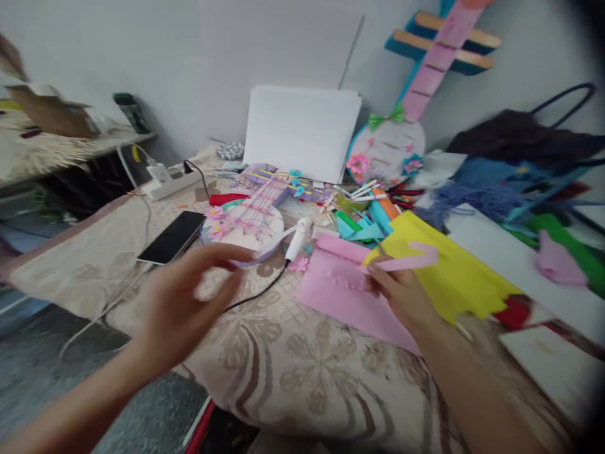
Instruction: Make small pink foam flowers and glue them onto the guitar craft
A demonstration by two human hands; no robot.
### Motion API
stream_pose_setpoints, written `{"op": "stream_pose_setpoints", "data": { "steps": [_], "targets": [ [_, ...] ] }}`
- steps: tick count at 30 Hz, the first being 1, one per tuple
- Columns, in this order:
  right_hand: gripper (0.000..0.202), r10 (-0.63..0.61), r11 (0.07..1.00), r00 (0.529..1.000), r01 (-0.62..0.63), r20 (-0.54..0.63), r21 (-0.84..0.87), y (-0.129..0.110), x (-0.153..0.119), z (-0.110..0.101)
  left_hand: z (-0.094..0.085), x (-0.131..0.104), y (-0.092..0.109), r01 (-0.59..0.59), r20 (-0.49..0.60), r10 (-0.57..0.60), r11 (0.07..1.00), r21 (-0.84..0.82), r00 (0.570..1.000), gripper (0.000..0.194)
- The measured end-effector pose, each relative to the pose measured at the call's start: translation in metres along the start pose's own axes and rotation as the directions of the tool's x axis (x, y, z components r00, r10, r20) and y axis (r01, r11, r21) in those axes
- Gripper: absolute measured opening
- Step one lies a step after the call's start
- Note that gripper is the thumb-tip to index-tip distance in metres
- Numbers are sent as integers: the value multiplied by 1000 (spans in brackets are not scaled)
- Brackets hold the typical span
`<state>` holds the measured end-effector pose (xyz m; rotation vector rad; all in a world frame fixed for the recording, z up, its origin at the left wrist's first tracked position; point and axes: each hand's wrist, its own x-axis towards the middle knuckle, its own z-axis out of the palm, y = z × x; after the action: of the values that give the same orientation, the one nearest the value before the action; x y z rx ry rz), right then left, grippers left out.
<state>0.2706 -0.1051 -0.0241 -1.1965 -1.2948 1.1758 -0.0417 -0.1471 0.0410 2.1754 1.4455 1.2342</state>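
My left hand hovers over the near left part of the table, blurred by motion. Its thumb and forefinger are apart, with nothing visible between them. My right hand pinches a narrow pink paper strip, whose far end is bent over. Something thin and dark pokes up by those fingertips, too blurred to name. Under this hand lies a pink sheet with a rolled far edge. Between the hands rests a white glue gun with a black cord. Beyond the left fingertips sits a round paper-craft instrument with strings and pink flowers.
A phone and a power strip lie at the left, with cables hanging off the edge. Yellow sheets and coloured scraps crowd the right. A larger decorated instrument and a white board lean against the wall.
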Motion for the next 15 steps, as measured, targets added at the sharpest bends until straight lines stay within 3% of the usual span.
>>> {"op": "stream_pose_setpoints", "data": {
  "steps": [3, 6, 9, 11, 15],
  "targets": [
    [23, -17, 999, 993, 21, 117, -40, -7, 3, 10, 53, 9, 27, -46, 180, 76, 985, -164, 981, 14],
    [26, -37, 997, 979, 50, 202, -62, -12, 1, 15, 86, 14, 45, -36, 185, 71, 982, -186, 980, 8],
    [26, -41, 997, 977, 54, 209, -59, -9, -2, 17, 95, 9, 43, -24, 126, 42, 990, -136, 991, 15],
    [26, -40, 998, 978, 50, 203, -44, -4, -3, 17, 95, 6, 29, -11, 115, 19, 997, -72, 993, 24],
    [26, -40, 999, 988, 42, 151, -6, 3, -3, 12, 99, 14, -5, 40, 155, -57, 993, 109, 986, 19]
  ]
}}
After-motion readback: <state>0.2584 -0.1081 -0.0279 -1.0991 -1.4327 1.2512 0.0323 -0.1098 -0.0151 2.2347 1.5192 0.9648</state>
